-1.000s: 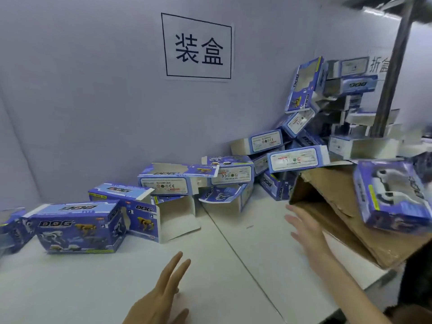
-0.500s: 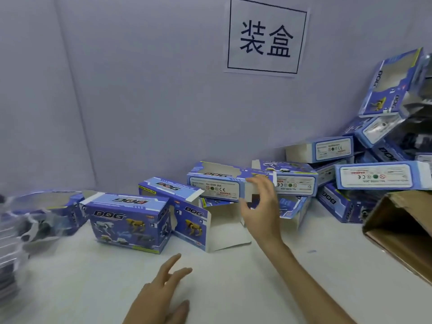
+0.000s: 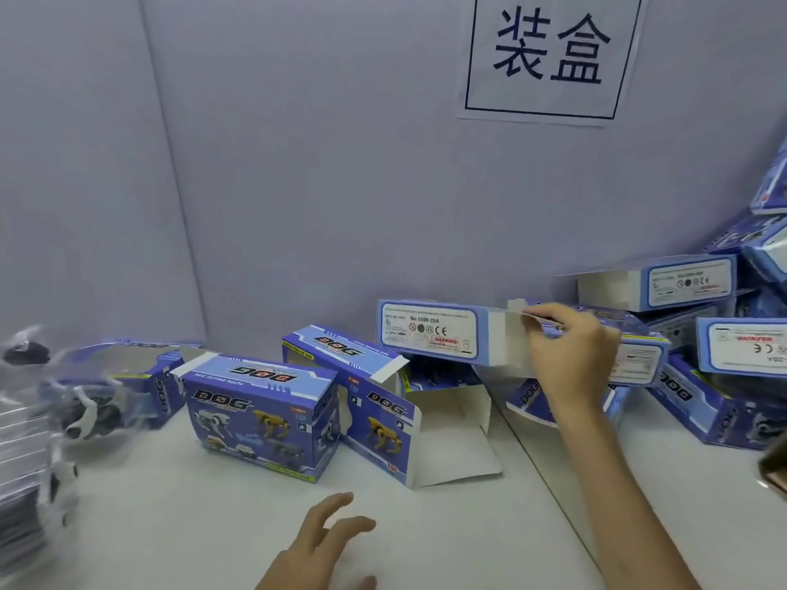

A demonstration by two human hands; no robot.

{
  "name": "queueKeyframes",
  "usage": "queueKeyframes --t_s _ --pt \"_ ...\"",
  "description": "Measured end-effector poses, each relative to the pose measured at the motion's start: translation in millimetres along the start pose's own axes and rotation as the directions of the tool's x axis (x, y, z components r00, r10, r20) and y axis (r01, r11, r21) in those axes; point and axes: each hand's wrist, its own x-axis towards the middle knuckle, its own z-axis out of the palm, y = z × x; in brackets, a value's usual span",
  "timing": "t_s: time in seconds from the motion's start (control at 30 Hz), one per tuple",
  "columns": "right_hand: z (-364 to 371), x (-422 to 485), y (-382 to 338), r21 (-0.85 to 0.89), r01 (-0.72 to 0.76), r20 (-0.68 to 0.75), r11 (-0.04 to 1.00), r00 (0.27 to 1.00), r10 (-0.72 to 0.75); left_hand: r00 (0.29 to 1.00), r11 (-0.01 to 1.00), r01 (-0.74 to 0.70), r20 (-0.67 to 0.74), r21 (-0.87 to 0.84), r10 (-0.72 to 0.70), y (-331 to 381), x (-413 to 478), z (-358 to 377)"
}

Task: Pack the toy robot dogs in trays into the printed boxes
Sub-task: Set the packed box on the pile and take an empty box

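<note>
My right hand grips the end flap of a blue printed box and holds it lifted, its label side facing me. My left hand hovers open, palm down, over the white table near the front. A shut printed DOG box stands left of centre. Beside it on the right lies another box with open flaps. At the far left, blurred clear plastic trays with black-and-white toy robot dogs are stacked by the table edge.
A pile of more printed boxes fills the back right against the grey wall. A paper sign with two characters hangs on the wall. A brown carton corner shows at the right edge. Bare white tabletop lies in front.
The view has swung left. My right hand reached from the brown carton to the box pile, took hold of a box by its flap and lifted it. The left hand stayed low.
</note>
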Motion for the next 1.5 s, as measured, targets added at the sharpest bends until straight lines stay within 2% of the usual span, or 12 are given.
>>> queueKeyframes --t_s 0.07,0.17,0.33,0.5,0.6,0.7,0.83,0.93,1.03,1.27,1.43,1.5 --pt "-11.3 8.7 -19.4 -0.005 0.119 -0.107 0.993 0.987 -0.119 0.991 0.993 -0.033 -0.132 -0.111 0.018 24.7 0.9 -10.3" --pt "-25.3 13.5 -52.4 0.011 0.212 -0.080 0.977 0.974 -0.210 0.854 0.924 -0.234 -0.519 -0.302 0.047 65.6 6.5 -42.0" --pt "-36.2 -0.4 -100.3 0.175 0.278 0.241 0.944 0.918 -0.315 0.803 0.908 -0.252 -0.596 -0.334 0.004 117.7 49.3 -85.9" --pt "-41.5 -11.5 -118.9 0.354 0.384 0.229 0.853 0.848 -0.477 0.727 0.922 -0.214 -0.683 -0.323 -0.070 104.7 72.9 -87.4" --pt "-41.3 -10.9 -117.1 0.445 0.336 0.206 0.830 0.863 -0.461 0.683 0.919 -0.220 -0.724 -0.327 -0.094 89.7 73.6 -98.7" --pt "-37.4 -11.3 -115.0 0.360 0.346 0.166 0.866 0.890 -0.424 0.596 0.919 -0.230 -0.793 -0.321 -0.128 81.4 69.3 -104.8" --pt "-33.7 -2.5 -106.9 0.406 -0.040 0.292 0.913 0.952 -0.088 0.527 0.876 -0.286 -0.827 -0.389 -0.196 74.0 67.5 -111.1" --pt "-29.1 3.4 -96.6 0.297 -0.213 0.371 0.931 0.924 0.093 0.531 0.863 -0.326 -0.830 -0.386 -0.171 80.0 68.3 -107.1" --pt "-24.7 4.6 -91.6 0.362 -0.307 0.503 0.880 0.859 0.092 0.548 0.843 -0.347 -0.819 -0.410 -0.172 86.1 68.6 -101.8" --pt "-27.2 5.8 -79.9 0.532 -0.410 0.614 0.741 0.790 -0.004 0.559 0.776 -0.400 -0.801 -0.488 -0.216 85.8 69.1 -105.2" --pt "-10.2 1.7 -68.1 0.471 -0.436 0.542 0.766 0.829 0.139 0.669 0.730 -0.383 -0.715 -0.567 -0.205 81.6 70.8 -105.7" --pt "-5.1 1.0 -60.2 0.476 -0.496 0.579 0.726 0.798 0.167 0.751 0.644 -0.393 -0.633 -0.656 -0.187 78.2 70.0 -111.8"
